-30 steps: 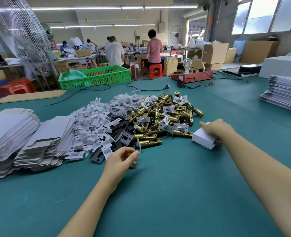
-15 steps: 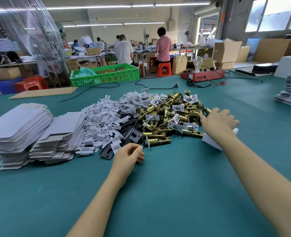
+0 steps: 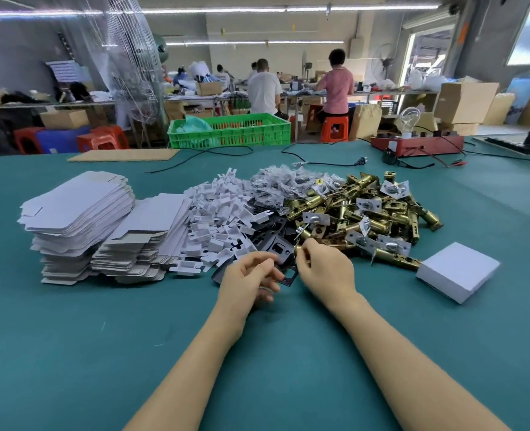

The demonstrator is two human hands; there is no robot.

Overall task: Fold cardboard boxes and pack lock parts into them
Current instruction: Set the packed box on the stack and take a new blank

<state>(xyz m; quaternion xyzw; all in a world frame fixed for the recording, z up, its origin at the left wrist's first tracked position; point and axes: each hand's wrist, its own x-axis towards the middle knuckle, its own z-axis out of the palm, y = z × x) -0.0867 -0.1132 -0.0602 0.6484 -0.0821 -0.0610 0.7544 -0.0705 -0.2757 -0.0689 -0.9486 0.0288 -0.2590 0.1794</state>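
Note:
My right hand (image 3: pixel 325 270) pinches a brass latch (image 3: pixel 301 252) at the front edge of the brass latch pile (image 3: pixel 366 213). Close beside it, my left hand (image 3: pixel 251 279) curls its fingers round a black strike plate (image 3: pixel 287 277) that sticks out toward the right hand. A closed white box (image 3: pixel 458 272) lies alone on the table to the right, apart from both hands. Left of the hands stand stacks of flat white box blanks (image 3: pixel 77 209), then a heap of white cardboard inserts (image 3: pixel 214 219) and black plates (image 3: pixel 266 237).
Small bags of screws (image 3: pixel 276 181) lie behind the inserts. Farther back on the green table (image 3: pixel 257 353) are a green crate (image 3: pixel 229 129), a brown cardboard sheet (image 3: pixel 123 155), black cables (image 3: pixel 319 163) and a red box with a lamp (image 3: pixel 416 144). People work at benches beyond.
My right hand let go of the white box and moved left to the front of the latch pile, taking a brass latch. My left hand now holds a black plate.

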